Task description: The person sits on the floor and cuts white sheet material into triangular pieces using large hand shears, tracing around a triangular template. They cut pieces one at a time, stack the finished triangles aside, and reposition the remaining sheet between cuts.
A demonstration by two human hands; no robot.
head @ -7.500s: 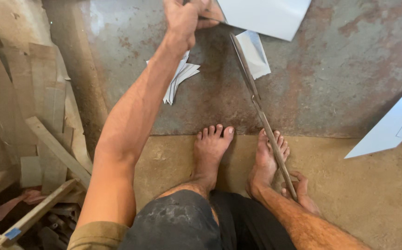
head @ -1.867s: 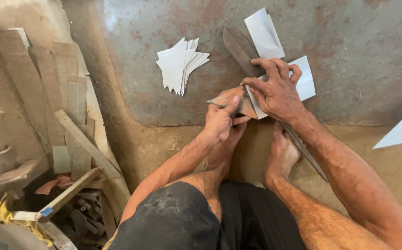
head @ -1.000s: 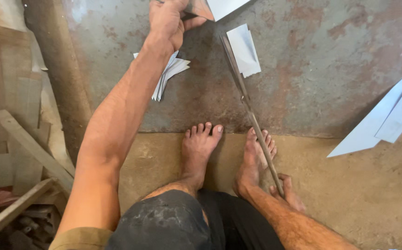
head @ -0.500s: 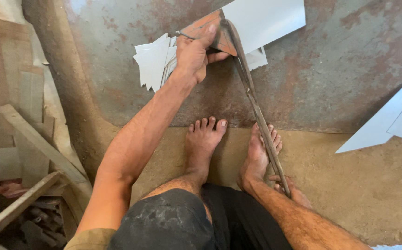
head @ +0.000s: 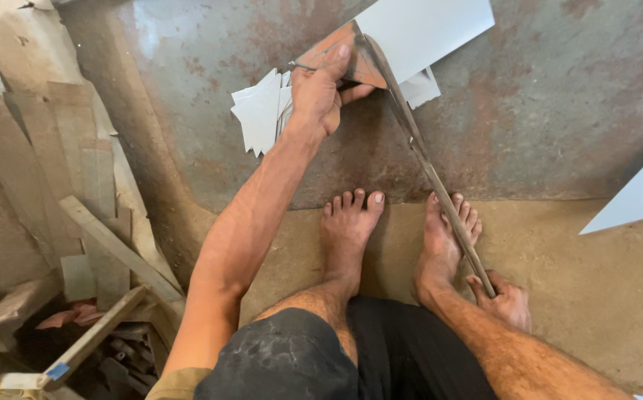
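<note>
Rust-brown sheet metal, a triangular piece (head: 340, 59), is pinched between the fingers and thumb of the left hand (head: 320, 92) at the upper centre of the frame; the index finger lies flat along its top face. The piece sits against the upper blade end of a long metal shear (head: 429, 159), under the edge of a large white sheet (head: 425, 26).

The right hand (head: 503, 300), at the lower right of centre, is clenched around the lower handle end of the shear. The shear runs diagonally from that hand up to the triangular piece, passing over the inner edge of the right foot (head: 443, 237). The left foot (head: 347, 233) rests flat just beside it.

A stack of white cut pieces (head: 258, 111) lies just left of the left hand, touching the wrist area. All of this rests on a rusted grey metal plate (head: 558, 118). Wooden offcuts (head: 77, 200) lie at the left of the frame. Another white sheet (head: 636, 196) enters at the right edge.
</note>
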